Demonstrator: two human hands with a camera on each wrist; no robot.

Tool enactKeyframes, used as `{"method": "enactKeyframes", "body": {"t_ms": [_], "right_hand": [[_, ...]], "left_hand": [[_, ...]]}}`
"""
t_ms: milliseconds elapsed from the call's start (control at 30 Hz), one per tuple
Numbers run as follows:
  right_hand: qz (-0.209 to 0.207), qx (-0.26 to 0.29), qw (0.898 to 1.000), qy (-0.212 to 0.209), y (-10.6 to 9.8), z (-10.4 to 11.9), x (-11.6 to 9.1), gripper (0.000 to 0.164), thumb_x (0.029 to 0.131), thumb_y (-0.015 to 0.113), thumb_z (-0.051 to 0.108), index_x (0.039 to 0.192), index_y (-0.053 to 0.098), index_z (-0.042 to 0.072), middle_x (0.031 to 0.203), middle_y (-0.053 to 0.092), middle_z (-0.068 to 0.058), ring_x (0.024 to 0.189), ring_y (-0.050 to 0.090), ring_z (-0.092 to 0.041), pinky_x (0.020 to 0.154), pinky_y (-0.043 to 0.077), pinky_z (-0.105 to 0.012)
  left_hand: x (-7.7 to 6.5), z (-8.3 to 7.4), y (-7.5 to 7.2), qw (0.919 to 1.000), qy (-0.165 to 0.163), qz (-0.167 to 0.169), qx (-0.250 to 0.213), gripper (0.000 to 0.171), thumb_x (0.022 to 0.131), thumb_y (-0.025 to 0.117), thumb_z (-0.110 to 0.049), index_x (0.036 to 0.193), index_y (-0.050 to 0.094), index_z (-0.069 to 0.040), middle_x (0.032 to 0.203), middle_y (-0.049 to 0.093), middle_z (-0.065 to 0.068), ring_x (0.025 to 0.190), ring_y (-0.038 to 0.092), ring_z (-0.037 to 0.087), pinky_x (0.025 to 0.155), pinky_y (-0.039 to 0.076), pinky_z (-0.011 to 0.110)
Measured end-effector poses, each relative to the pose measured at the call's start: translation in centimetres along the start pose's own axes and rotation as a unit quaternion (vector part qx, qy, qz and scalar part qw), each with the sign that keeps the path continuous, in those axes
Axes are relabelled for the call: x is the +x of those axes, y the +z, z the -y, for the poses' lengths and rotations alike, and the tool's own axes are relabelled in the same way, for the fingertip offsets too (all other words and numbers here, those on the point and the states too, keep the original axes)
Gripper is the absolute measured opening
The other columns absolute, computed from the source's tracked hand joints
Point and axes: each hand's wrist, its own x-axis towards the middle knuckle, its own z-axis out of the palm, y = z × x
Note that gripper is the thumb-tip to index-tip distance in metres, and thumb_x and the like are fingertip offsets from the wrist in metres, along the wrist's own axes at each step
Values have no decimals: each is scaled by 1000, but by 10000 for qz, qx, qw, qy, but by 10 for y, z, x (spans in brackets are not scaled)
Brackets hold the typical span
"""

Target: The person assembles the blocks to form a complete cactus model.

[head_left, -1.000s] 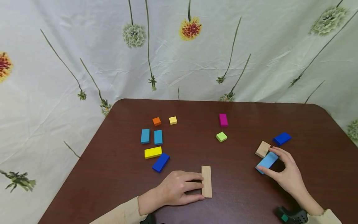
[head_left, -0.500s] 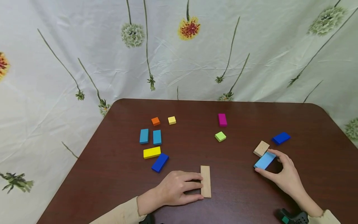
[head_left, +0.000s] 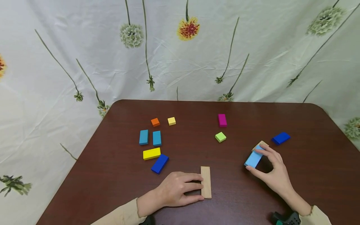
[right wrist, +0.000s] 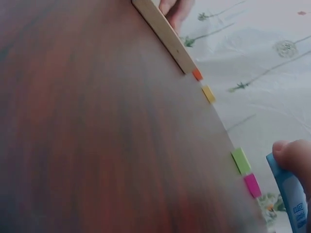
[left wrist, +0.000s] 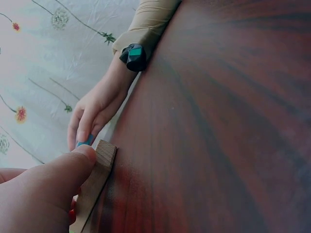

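Right hand point(head_left: 277, 178) pinches light-blue block point(head_left: 253, 158), shifted away from table's point(head_left: 239, 200) right edge, now partly hiding wood block point(head_left: 262, 142); position looks unsettled. Left hand point(head_left: 180, 188), fingers loosely extended, touches plank point(head_left: 206, 182) mid-table.

A brown table point(head_left: 180, 150) bears coloured blocks point(head_left: 152, 153) and a plank point(head_left: 206, 182).

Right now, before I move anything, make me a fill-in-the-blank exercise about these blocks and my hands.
Your right hand pinches the light blue block between its fingers and ____.
Your left hand touches the long block of bare ____.
The table bears ____ dark blue blocks.
Missing words: thumb; wood; two.
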Motion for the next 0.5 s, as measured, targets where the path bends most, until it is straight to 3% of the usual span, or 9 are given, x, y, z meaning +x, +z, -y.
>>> {"method": "enactKeyframes", "body": {"t_ms": [67,300,500], "right_hand": [[27,40,9998,-179,5,2,2,61,62,88,13,118,63,15,138,46,-6,126,32,-16,85,28,-18],[234,315,9978,-540,27,12,13,60,61,89,13,115,64,13,138,46,-6,124,34,-27,86,34,-49],[339,529,9952,-756,43,20,23,59,61,89,14,115,64,14,137,46,-8,124,35,-27,88,34,-50]], "left_hand": [[0,0,0,10000,-2,-5,6,24,85,68,-39,96,73,-18,108,65,-3,94,62,3,80,49,16],[0,0,0,10000,-9,8,7,24,85,69,-39,95,73,-19,107,65,-3,93,63,3,80,49,16],[0,0,0,10000,-53,36,-45,24,85,68,-39,97,73,-19,108,65,-3,93,63,3,80,49,16]]}}
